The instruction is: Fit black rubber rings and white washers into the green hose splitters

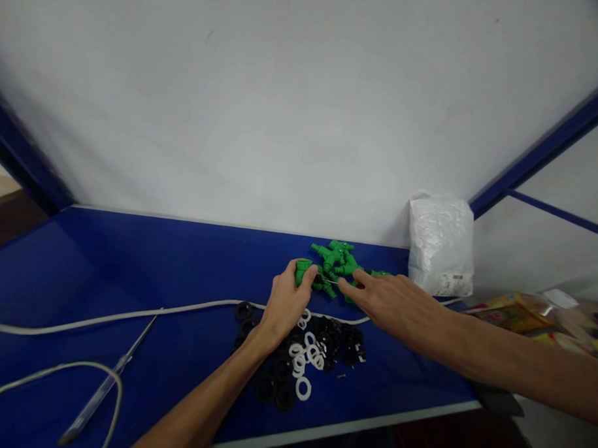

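My left hand (292,296) is closed around a green plastic fitting (303,271) with a round open end. A dark piece shows at the fitting's right side. In my right hand (367,290) the fingers pinch a thin shiny metal piece (330,281), which points left to the fitting; its kind is too small to tell. Just behind both hands lies a pile of similar green fittings (336,252). Nearer to me, on the blue table, are white rings (303,388), black rings (284,396) and a heap of small black parts (342,340).
A pale cable (184,310) crosses the table behind the rings. On the left lies a long tool with a clear handle (99,401), beside a looped cable (119,387). A white wrapped package (441,245) stands at the back right. One small screw (341,377) lies near the front.
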A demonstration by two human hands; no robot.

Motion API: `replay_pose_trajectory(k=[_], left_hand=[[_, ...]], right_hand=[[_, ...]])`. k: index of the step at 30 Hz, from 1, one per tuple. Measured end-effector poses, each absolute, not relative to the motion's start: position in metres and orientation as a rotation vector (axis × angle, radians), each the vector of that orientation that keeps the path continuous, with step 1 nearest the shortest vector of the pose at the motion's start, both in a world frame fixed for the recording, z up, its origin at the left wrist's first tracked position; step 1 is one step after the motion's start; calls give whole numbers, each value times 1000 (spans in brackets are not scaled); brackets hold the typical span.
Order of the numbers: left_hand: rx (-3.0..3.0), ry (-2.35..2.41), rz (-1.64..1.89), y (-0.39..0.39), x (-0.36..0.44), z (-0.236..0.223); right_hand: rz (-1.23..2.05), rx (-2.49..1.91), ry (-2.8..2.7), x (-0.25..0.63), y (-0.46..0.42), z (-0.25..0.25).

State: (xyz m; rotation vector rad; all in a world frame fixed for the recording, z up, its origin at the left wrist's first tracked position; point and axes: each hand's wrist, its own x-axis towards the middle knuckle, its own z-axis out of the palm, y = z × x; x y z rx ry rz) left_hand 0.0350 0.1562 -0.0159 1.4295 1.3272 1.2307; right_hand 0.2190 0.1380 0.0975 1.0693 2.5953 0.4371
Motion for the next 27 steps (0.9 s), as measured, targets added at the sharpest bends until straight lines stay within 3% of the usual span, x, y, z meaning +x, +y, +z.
replay_pose_trajectory(k=[4,11,18,27], left_hand=[[1412,1307,1241,157,35,-15],[1425,1317,1210,157,38,-18],[1436,1370,1217,155,35,-18],[1453,1387,1179,153,36,-15]], right_hand=[[834,788,2509,222,136,101],[1015,540,2504,224,133,89],[771,678,2541,220,137,90],[169,1149,2709,219,145,92]])
